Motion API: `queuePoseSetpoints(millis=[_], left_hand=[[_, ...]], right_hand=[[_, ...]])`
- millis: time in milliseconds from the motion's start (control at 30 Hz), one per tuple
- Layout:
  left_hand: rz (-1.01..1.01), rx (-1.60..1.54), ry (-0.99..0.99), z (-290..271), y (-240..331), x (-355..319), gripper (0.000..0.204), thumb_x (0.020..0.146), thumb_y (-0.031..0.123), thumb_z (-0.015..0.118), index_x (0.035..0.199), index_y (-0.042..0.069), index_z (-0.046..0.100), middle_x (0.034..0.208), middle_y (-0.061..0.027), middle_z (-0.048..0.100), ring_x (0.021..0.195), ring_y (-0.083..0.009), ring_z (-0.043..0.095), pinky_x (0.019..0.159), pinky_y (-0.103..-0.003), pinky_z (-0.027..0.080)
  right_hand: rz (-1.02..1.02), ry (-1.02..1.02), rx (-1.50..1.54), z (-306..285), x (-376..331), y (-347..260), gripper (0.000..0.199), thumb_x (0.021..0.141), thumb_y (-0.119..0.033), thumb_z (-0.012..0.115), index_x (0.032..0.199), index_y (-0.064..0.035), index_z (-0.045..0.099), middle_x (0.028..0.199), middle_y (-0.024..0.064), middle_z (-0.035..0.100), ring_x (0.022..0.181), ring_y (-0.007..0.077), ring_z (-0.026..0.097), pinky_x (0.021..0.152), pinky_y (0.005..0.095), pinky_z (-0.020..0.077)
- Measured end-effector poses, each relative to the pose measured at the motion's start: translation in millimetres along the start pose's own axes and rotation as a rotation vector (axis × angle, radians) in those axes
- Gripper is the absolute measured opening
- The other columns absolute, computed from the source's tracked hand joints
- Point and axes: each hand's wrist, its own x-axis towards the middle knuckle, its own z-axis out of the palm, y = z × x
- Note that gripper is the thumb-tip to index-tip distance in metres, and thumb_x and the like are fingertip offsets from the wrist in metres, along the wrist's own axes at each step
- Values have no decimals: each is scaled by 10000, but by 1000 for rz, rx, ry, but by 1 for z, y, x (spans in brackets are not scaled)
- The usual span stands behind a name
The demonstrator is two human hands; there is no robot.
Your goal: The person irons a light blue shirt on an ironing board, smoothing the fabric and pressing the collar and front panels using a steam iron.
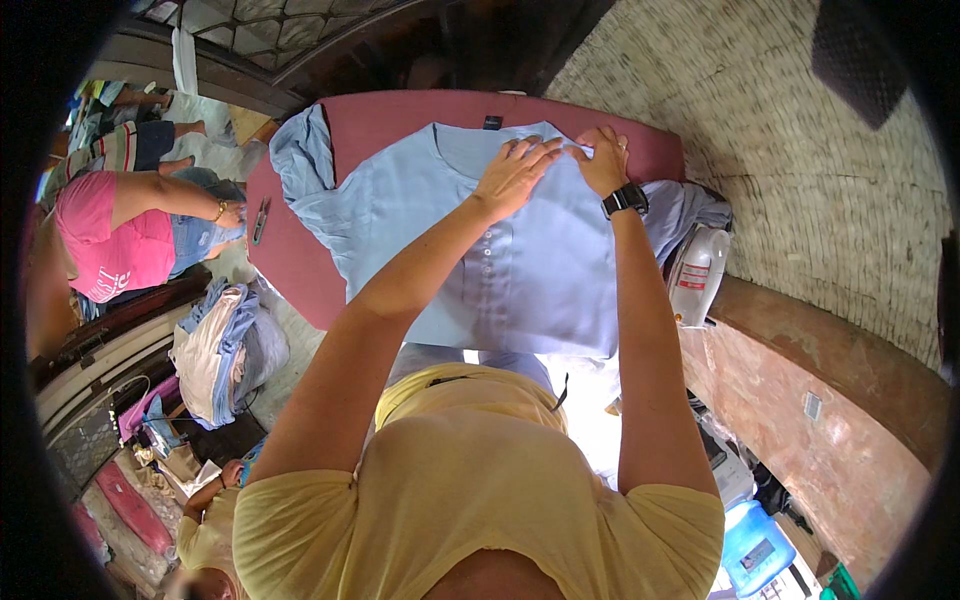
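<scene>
Two hands are on one pale blue shirt [520, 270], so let's sweep across from the left. Far left, another person in a pink top [105, 240] bends over their own work, well apart from ours. Below them a heap of folded laundry [215, 365] sits on the floor, and in the lower left corner a second person in a yellow top [205, 535] is only partly in view. On to the ironing board [300, 270] with its dark red cover, where a small clip-like tool [259, 222] lies near the left edge. The shirt is spread flat across the board, front up, button placket running down the middle, one sleeve [300, 160] bunched and trailing off the upper left corner.

Now the action: the left hand [515, 175] lies flat, fingers fanned, pressing the cloth just under the collar area. Just beside it, the right hand [605, 160], black watch [625, 199] on the wrist, has its fingers curled down on the shoulder seam, seemingly nipping a fold of fabric; the grip itself is partly hidden, so I can't call it for certain.

Off to the right, a white iron [697, 272] stands idle at the board's edge, touched by nobody. A blue plastic box [755, 545] sits lower right.

My read: the garment is laid out and being smoothed and squared at the shoulder, an early-to-middle stage. The body looks fairly flat, but that left sleeve is crumpled and the iron awaits.
</scene>
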Motion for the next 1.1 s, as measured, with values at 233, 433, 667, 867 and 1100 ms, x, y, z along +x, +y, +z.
queuePoseSetpoints(millis=[233, 433, 667, 867, 1100], left_hand=[[-14, -73, 1, 6, -6, 5, 491, 890, 129, 611, 1372, 108, 518, 1445, 13, 453, 1210, -212, 447, 954, -381, 390], [-33, -76, -86, 4, -7, 26, 440, 963, 222, 560, 1399, 180, 512, 1384, -8, 490, 1123, -250, 469, 947, -414, 387], [-67, -77, -166, 3, -19, 42, 416, 986, 254, 538, 1400, 289, 517, 1294, -58, 500, 1128, -269, 469, 935, -468, 390], [13, -58, -148, 2, -17, 43, 416, 963, 231, 570, 1371, 312, 548, 1262, -52, 494, 1132, -272, 467, 926, -477, 394], [-51, -264, -55, 11, -24, 38, 346, 925, 181, 598, 1247, 291, 658, 1232, -9, 502, 1137, -243, 460, 906, -475, 384]], right_hand=[[23, 37, 130, 2, -1, 13, 259, 783, -234, 781, 898, -90, 598, 916, 93, 632, 913, 352, 585, 799, 474, 455], [161, 353, -102, -18, -30, 43, 311, 773, -269, 773, 973, -103, 604, 966, 116, 635, 962, 368, 577, 834, 488, 446], [827, 530, -856, -135, -148, 96, 584, 920, -617, 513, 1132, -82, 609, 1088, 198, 564, 1066, 423, 483, 817, 552, 442], [788, 172, 189, -155, -180, 173, 685, 922, -607, 562, 1162, 34, 558, 798, 182, 683, 748, 293, 688, 664, 420, 525], [487, 333, 59, -210, -154, 100, 559, 867, -472, 719, 1101, 24, 609, 881, 184, 703, 806, 300, 688, 727, 398, 532]])
